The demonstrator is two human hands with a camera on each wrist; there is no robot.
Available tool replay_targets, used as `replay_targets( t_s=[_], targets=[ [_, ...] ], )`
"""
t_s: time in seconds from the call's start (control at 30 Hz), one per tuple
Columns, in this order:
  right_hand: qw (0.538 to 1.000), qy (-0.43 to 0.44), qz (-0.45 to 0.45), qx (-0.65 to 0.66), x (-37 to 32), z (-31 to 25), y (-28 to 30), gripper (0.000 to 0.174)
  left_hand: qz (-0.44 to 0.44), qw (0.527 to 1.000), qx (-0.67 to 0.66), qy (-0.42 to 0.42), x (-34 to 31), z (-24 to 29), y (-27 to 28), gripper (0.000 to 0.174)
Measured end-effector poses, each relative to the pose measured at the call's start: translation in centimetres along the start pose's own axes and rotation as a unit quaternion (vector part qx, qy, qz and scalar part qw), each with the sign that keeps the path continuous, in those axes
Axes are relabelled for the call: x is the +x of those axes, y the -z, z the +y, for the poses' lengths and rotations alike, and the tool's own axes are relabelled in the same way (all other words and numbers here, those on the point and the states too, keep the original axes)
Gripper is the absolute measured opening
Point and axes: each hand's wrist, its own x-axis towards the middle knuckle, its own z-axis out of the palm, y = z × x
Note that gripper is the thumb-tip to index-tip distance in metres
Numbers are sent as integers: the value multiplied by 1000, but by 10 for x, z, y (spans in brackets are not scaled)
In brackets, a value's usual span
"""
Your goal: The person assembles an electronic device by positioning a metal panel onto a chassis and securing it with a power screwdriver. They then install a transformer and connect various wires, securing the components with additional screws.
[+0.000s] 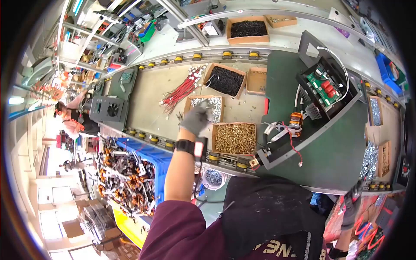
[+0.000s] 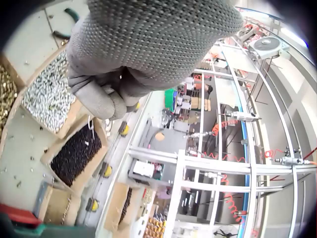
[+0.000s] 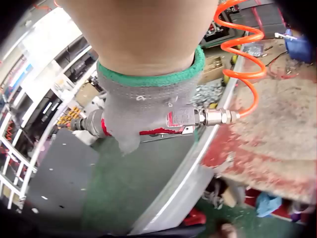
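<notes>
My gloved left hand (image 1: 197,120) is over the cardboard box of silver screws (image 1: 216,113), its fingers curled. In the left wrist view the fingertips (image 2: 101,104) come together beside the silver screws (image 2: 49,94); I cannot tell whether anything is between them. Nearer my body stands a box of brass-coloured screws (image 1: 235,138), and beyond is a box of black screws (image 1: 225,81). Low at the right, my gloved right hand (image 1: 350,214) grips an air screwdriver (image 3: 181,118) around its body. An orange coiled hose (image 3: 247,74) runs from the tool's end.
A black metal housing (image 1: 318,117) with a green circuit board (image 1: 323,89) and a copper-wound coil (image 1: 296,123) sits on the green board (image 1: 320,151). Red wires (image 1: 184,91) lie left of the boxes. A blue bin (image 1: 160,167) of coils stands at the left. Rollers edge the line.
</notes>
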Motion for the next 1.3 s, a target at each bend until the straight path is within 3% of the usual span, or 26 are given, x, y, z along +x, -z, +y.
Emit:
replay_targets(
  t_s=[0.03, 0.1, 0.17, 0.23, 0.37, 0.6, 0.73, 0.77, 0.83, 0.9, 0.97, 1.03, 1.07, 1.1, 1.13, 1.2, 1.23, 1.27, 1.3],
  targets=[
    [990, -31, -39, 135, 6, -39, -38, 68, -35, 999, 32, 28, -1, -6, -19, 21],
    [992, -40, -52, 104, 18, -86, -92, 58, -75, 990, 59, 101, -12, -14, -67, 13],
    [995, -52, -52, 68, 24, -131, -151, 47, -131, 977, 119, 122, -22, -20, -102, 22],
    [990, -23, -127, -54, 32, -154, -187, 49, -208, 957, 122, 161, -25, -27, -122, 28],
    [981, -2, -140, -134, 29, -177, -237, 60, -308, 921, 68, 227, -31, -39, -142, 32],
    [985, -32, -124, -113, 15, -184, -252, 63, -325, 907, 134, 231, -37, -45, -154, 37],
    [976, -59, -127, -169, 13, -179, -246, 63, -284, 928, 182, 159, -47, -53, -161, 36],
    [980, -80, -149, -108, 14, -178, -244, 62, -283, 931, 200, 115, -51, -55, -163, 35],
    [980, -102, -168, -39, 11, -172, -244, 62, -282, 933, 184, 122, -57, -60, -167, 38],
    [978, -88, -156, 111, 6, -160, -248, 75, -285, 935, 167, 131, -62, -63, -172, 40],
    [973, -95, -150, 149, 2, -158, -236, 73, -348, 912, 163, 145, -63, -62, -178, 53],
    [966, -104, -145, 187, -3, -157, -217, 71, -310, 910, 257, 99, -33, -50, -169, 76],
    [970, -116, -118, 179, -6, -156, -201, 76, -260, 893, 365, 43, -25, -34, -170, 77],
    [972, -129, -91, 171, -10, -150, -187, 82, -231, 834, 497, -63, -3, -23, -165, 51],
    [975, -125, -76, 169, -14, -138, -171, 85, -242, 783, 564, -100, 19, -8, -161, 40],
    [985, -120, -24, 121, -20, -115, -149, 92, -244, 693, 654, -180, 58, -9, -170, 31],
    [990, -136, -18, 35, -24, -101, -137, 86, -253, 624, 712, -199, 70, -15, -176, 33],
    [988, -146, -30, -40, -25, -90, -132, 82, -262, 617, 717, -191, 77, -26, -186, 33],
    [980, -155, -43, -116, -25, -80, -129, 78, -312, 496, 779, -223, 81, -41, -197, 41]
  ],
)
